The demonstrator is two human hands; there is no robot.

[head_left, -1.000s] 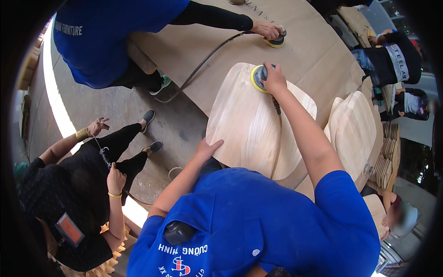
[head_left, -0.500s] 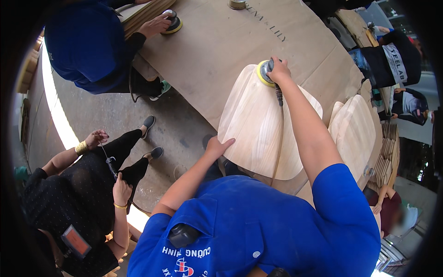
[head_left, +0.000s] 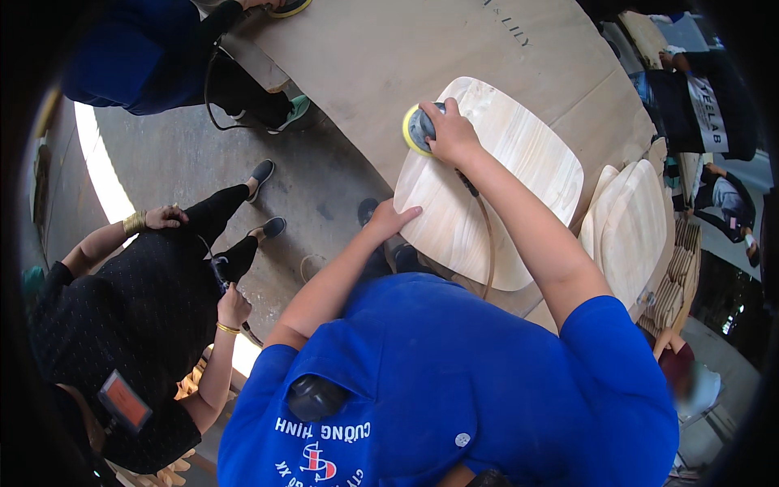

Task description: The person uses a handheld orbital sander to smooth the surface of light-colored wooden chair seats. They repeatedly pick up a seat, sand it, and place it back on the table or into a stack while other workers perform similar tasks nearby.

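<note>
My right hand (head_left: 456, 136) is wrapped over a round power sander (head_left: 419, 128) with a yellow-edged pad. The sander sits at the far left edge of a pale wooden panel (head_left: 527, 138) with rounded corners, and its edge partly overhangs. Gripping the panel's near left edge is my left hand (head_left: 388, 221), thumb on top and fingers mostly hidden. From the sander a brown hose (head_left: 491, 252) with a dark end runs back across the panel toward my body.
The table (head_left: 349, 89) has a brown sheet cover. More pale panels (head_left: 633, 219) are stacked at the right. A co-worker in blue (head_left: 122, 57) stands far left; a person in black (head_left: 114, 325) holding a thin cord is near left. Others work at the right.
My right hand has drawn the sander from the panel's far edge toward me and left. The panel has turned under it, while my left hand keeps its edge. My view has shifted slightly.
</note>
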